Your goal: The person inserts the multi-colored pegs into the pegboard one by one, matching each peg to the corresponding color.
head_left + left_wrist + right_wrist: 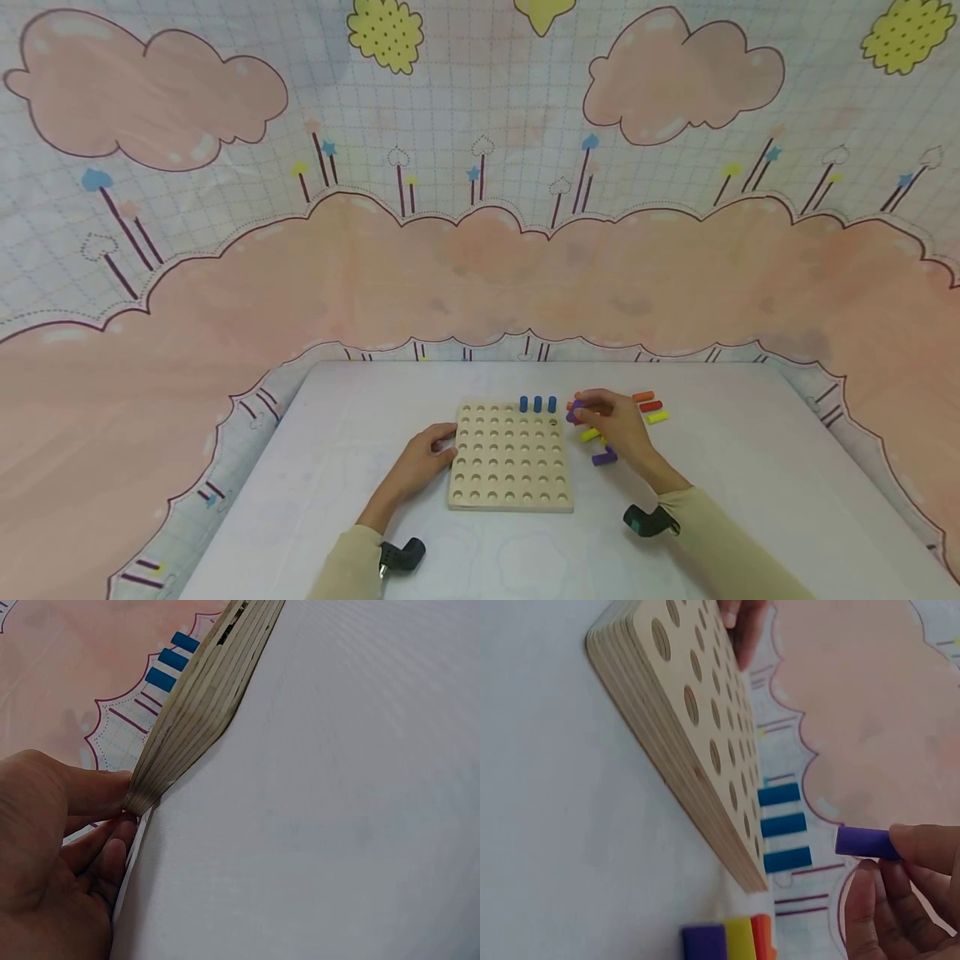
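Note:
A square wooden pegboard (517, 468) with rows of round holes lies on the table. Three blue pegs (537, 404) stand upright along its far edge, towards the right corner. My left hand (422, 454) is at the board's left side, fingertips touching the edge. Beyond the board's right edge, my right hand (613, 421) pinches a purple peg (864, 842) between thumb and fingers. The peg is held in the air, to the right of the blue pegs. Under and around this hand lie loose pegs, among them a yellow peg (590, 435) and another purple peg (603, 459).
Farther right on the white tabletop (322, 442) lie an orange peg (642, 397), a red peg (650, 407) and a yellow one. Behind the table hangs a patterned cloth (525, 275) with clouds. A dark wrist camera (648, 521) sits by the right sleeve.

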`<action>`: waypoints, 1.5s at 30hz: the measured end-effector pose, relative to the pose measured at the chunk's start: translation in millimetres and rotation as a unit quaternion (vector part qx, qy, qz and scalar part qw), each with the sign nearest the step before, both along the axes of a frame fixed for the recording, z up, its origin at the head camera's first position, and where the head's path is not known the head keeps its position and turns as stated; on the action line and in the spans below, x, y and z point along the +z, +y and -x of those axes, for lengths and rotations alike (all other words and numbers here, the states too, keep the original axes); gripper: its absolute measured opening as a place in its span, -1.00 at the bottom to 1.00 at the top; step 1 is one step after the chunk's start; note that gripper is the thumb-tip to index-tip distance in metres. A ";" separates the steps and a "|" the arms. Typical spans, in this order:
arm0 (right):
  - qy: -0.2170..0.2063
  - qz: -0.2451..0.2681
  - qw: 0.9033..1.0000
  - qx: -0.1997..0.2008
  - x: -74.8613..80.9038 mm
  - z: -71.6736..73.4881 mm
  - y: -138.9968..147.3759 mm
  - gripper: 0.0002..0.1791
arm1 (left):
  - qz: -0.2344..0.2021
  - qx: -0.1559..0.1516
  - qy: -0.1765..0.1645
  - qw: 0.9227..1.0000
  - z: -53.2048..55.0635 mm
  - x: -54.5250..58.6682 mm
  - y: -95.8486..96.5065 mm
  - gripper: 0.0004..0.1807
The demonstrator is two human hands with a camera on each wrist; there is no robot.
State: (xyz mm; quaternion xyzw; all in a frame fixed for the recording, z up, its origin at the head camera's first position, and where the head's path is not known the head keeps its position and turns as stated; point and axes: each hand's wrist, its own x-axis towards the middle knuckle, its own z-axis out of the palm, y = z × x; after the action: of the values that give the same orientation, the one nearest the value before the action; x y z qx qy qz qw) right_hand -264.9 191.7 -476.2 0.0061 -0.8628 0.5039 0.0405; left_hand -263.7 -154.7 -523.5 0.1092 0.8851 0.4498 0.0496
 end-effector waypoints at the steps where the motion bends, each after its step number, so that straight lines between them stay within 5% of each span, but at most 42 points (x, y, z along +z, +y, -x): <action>1: 0.002 0.002 1.000 0.002 -1.4 1.5 -3.7 -0.71 | 0.000 0.000 0.000 1.000 0.0 0.0 0.1 -0.51; 22: -0.007 0.034 0.999 0.032 -9.6 16.0 -79.4 -0.79 | 0.003 0.009 -0.005 1.000 -3.8 0.4 1.7 -0.51; 34: -0.050 0.036 0.997 0.047 -17.3 27.0 -93.3 -0.79 | 0.001 0.011 0.000 1.000 -8.4 2.9 2.7 -0.52; 45: -0.045 0.012 0.998 0.036 -22.9 30.2 -97.6 -0.78 | 0.000 0.006 0.007 1.000 -8.2 0.5 2.1 -0.51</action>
State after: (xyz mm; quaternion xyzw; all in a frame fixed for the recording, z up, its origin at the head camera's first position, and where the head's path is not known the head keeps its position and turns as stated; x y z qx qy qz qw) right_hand -295.2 94.0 -499.2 0.0139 -0.8567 0.5154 -0.0168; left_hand -255.5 -152.6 -523.0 0.1068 0.8862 0.4491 0.0402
